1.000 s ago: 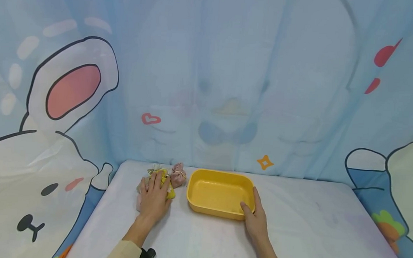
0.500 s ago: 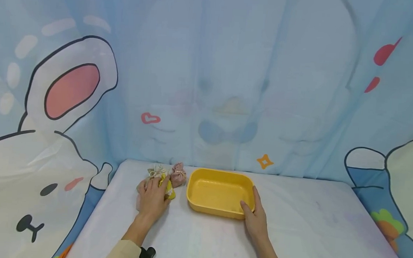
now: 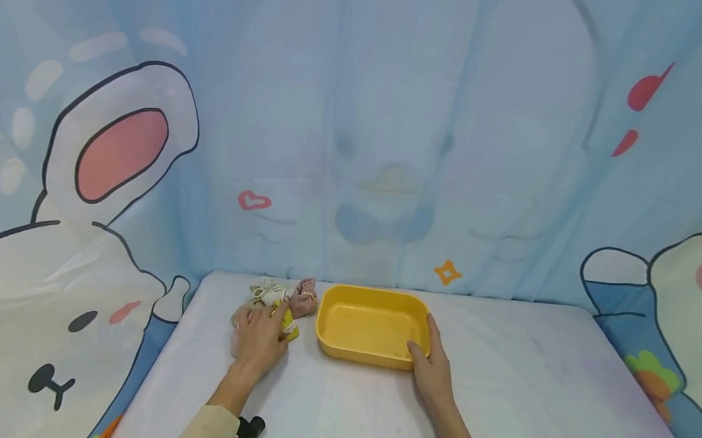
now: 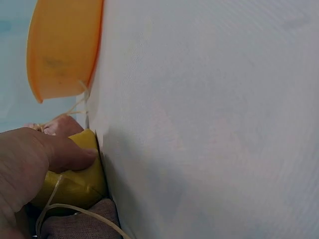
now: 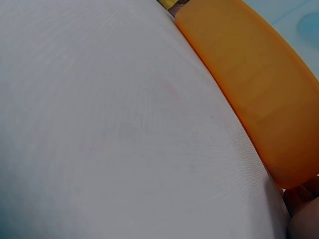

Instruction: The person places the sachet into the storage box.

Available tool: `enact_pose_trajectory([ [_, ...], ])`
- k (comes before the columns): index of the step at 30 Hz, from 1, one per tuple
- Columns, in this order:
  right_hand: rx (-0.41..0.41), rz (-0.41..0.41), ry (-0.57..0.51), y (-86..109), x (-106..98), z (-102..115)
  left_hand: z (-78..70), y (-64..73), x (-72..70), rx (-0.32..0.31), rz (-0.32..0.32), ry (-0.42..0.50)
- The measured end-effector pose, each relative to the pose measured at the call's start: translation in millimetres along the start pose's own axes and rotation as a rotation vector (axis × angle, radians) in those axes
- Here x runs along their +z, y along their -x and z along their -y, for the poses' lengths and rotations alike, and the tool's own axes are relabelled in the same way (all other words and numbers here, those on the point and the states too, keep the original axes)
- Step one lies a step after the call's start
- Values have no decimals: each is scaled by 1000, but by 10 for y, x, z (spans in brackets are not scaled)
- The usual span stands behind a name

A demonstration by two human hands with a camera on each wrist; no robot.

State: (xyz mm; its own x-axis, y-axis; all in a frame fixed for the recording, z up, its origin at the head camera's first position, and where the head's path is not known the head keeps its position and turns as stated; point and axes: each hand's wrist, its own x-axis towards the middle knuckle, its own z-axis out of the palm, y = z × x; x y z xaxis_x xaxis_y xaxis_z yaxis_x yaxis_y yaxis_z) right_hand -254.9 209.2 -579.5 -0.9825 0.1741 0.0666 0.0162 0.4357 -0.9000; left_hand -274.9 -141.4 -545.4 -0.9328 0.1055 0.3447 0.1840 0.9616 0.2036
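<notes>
My left hand (image 3: 259, 338) lies over a small cluster of cloth pouches at the table's far left. Its fingers curl onto a yellow pouch (image 3: 288, 323), and in the left wrist view the thumb (image 4: 65, 154) presses that yellow pouch (image 4: 75, 184). A cream pouch (image 3: 268, 293) and a pink pouch (image 3: 304, 298) sit just beyond the fingers. A greyish pouch (image 4: 79, 226) lies under the palm. My right hand (image 3: 429, 362) grips the near right corner of the empty yellow tray (image 3: 371, 291), thumb on the front wall and fingers along the right wall.
The white table (image 3: 527, 387) stretches out to the right of the tray. A blue cartoon curtain (image 3: 355, 146) hangs close behind the table's far edge and wraps both sides. The tray wall (image 5: 249, 84) fills the right wrist view's upper right.
My left hand's fingers have drawn back and curled onto the yellow pouch, uncovering the cream pouch. The right hand and the tray have stayed put.
</notes>
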Motion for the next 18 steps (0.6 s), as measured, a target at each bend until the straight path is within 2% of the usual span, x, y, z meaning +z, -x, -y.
enact_pose_trajectory([
  [6, 2, 9, -18, 5, -9, 9, -25, 2, -21, 7, -37, 10],
  [8, 0, 11, -18, 9, -10, 3, -35, -2, -34, 6, -62, 52],
  [13, -6, 11, -14, 1, -7, -21, -85, -60, -90, -63, -100, 265],
  [15, -3, 9, -12, -3, -3, -24, -123, -93, -114, -99, -100, 355],
  [18, 7, 7, -8, -6, 4, -14, -199, -136, -139, -118, -85, 465],
])
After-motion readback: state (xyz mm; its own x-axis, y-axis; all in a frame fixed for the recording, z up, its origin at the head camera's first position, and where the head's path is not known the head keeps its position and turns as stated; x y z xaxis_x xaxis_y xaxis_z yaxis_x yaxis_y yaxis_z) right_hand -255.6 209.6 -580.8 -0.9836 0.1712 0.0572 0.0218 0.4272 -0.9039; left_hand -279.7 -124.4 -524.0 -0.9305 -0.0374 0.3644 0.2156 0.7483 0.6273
